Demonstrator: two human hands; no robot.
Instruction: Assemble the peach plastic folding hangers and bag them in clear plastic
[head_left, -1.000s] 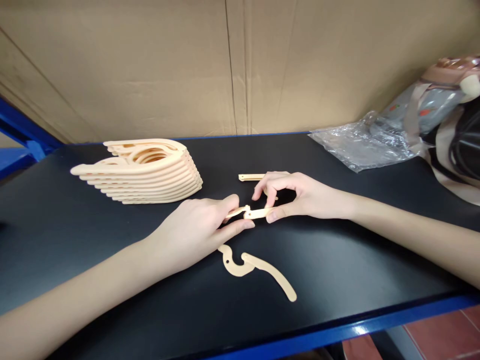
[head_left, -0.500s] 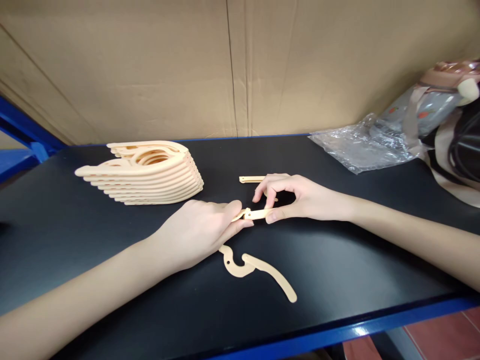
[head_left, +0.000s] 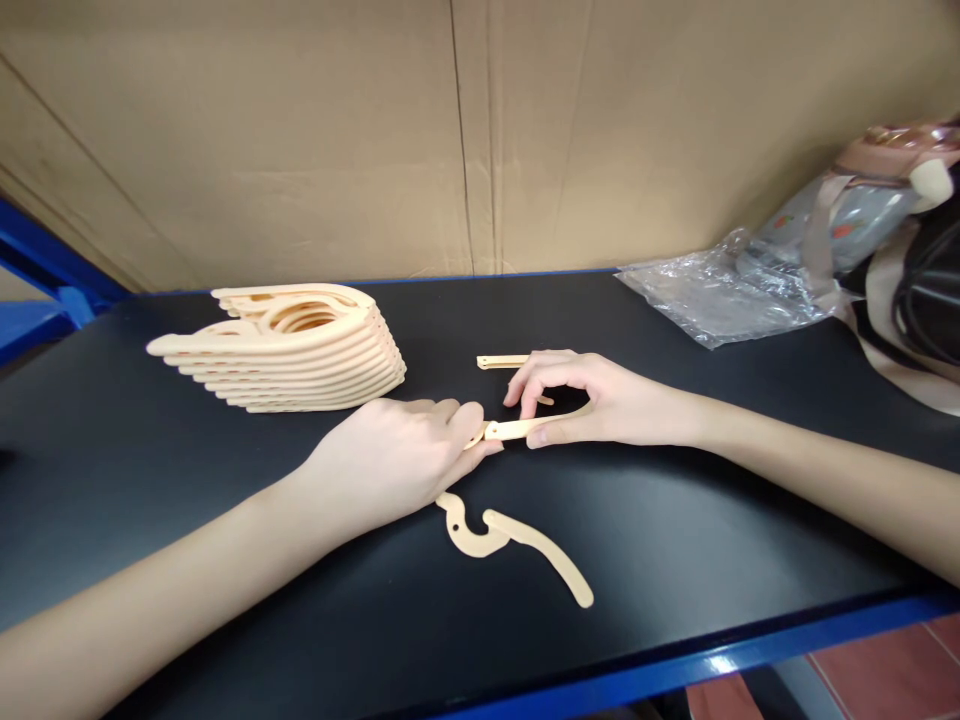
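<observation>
Between thumb and fingers, my left hand (head_left: 401,450) pinches a curved beige hanger piece (head_left: 474,438), most of it covered by the hand. My right hand (head_left: 581,400) grips a slim beige hanger arm (head_left: 510,430) by its right part. The arm's holed left end meets the curved piece at my left fingertips; whether they are locked together I cannot tell. Below the hands lies an S-shaped hanger piece with a long curved arm (head_left: 544,545), partly under my left hand. Another slotted hanger arm (head_left: 501,362) lies behind my right fingers, which hide its right part.
A stack of several beige folded hangers (head_left: 322,370) stands at the left on the black table (head_left: 300,620). At the back right lie a clear plastic bag (head_left: 705,290) and a strapped drink bottle (head_left: 862,220). A cardboard wall (head_left: 300,140) closes off the back.
The held arm and curved piece have shifted very slightly left relative to my right hand, whose thumb and fingers remain around the arm. The other things lie as before.
</observation>
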